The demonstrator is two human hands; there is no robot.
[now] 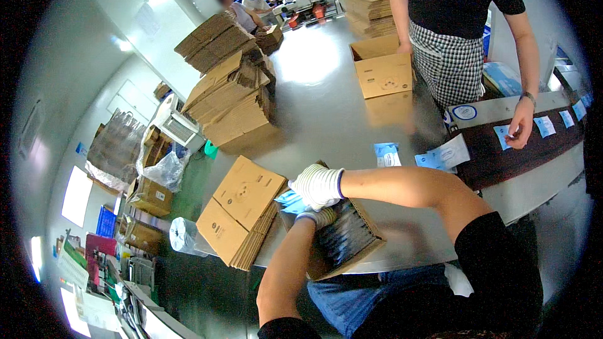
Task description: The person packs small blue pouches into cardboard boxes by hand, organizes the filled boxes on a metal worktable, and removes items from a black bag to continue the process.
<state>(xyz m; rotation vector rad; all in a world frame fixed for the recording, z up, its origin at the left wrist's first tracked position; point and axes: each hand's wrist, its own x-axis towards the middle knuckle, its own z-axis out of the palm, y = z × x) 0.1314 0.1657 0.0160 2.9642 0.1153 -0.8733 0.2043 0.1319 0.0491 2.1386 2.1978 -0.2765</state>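
Observation:
Right in front of me an open cardboard box [372,238] stands at the near edge of the metal table, lined with dark, shiny plastic. Light-blue packets [290,201] show at its left end. My right hand [319,186], in a white striped knit glove, reaches across over them with its fingers bent against the packets. Below it my gloved left hand [321,216] dips into the box; its fingers are hidden by the box and by my right hand.
Flat cardboard cartons [242,204] lie stacked left of the box, with taller stacks [232,97] behind. Loose packets [445,154] lie on the right. Across the table a co-worker [461,25] touches another open box [384,78] and reaches over a dark conveyor belt [496,166] carrying packets.

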